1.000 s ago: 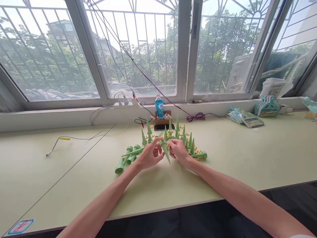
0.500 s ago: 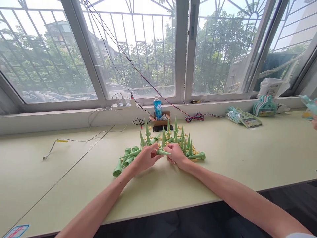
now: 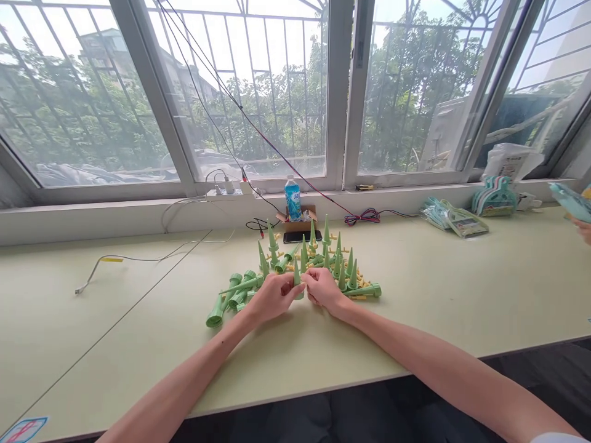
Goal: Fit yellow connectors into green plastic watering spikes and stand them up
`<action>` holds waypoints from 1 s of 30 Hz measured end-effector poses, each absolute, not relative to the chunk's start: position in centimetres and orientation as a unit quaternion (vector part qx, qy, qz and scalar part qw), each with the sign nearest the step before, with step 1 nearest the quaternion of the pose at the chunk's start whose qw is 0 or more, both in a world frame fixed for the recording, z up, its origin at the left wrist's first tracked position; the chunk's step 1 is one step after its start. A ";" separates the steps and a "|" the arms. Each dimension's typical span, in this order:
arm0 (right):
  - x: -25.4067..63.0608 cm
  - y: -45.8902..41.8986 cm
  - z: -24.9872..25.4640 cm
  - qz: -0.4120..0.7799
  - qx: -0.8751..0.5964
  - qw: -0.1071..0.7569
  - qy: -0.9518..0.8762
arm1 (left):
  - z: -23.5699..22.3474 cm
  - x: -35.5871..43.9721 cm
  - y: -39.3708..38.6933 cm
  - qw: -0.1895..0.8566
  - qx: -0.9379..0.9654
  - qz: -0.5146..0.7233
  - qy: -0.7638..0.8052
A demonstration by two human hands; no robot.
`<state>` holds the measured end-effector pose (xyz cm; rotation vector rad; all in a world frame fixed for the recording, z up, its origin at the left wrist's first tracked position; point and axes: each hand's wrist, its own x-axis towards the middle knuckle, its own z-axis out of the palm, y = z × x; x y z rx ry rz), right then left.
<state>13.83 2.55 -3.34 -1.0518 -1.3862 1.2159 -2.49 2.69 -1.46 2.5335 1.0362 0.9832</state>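
My left hand (image 3: 277, 294) is closed around a green plastic watering spike (image 3: 297, 274), which points upward. Close against its right side is my right hand (image 3: 323, 287), fingers pinched together; whatever lies between them is hidden. Behind both hands, several more green watering spikes (image 3: 353, 275) stand point up among small yellow valve pieces (image 3: 364, 287). To the left of my left hand, more spikes (image 3: 215, 317) lie on their sides in a loose heap.
A blue-liquid bottle (image 3: 293, 200), a small cardboard box (image 3: 301, 226) and a dark phone (image 3: 302, 237) are behind the spikes. Cables (image 3: 364, 216) run along the sill. Packaged hangers (image 3: 466, 223) lie back right, where another person's hand (image 3: 580, 227) holds a light-blue item (image 3: 570, 202).
The spike in my left hand has turned from pointing right to standing upright. My right hand stays pinched beside it. The other person's hand has come further into view.
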 end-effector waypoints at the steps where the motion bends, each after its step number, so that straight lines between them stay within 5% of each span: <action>1: 13.8 2.5 -3.3 0.494 -0.436 0.487 -0.574 | -1.5 -2.5 2.7 0.117 0.865 0.338 0.353; 30: 13.2 0.7 -3.4 0.474 -0.405 0.491 -0.608 | -3.4 -2.4 0.4 -0.024 0.877 0.399 0.269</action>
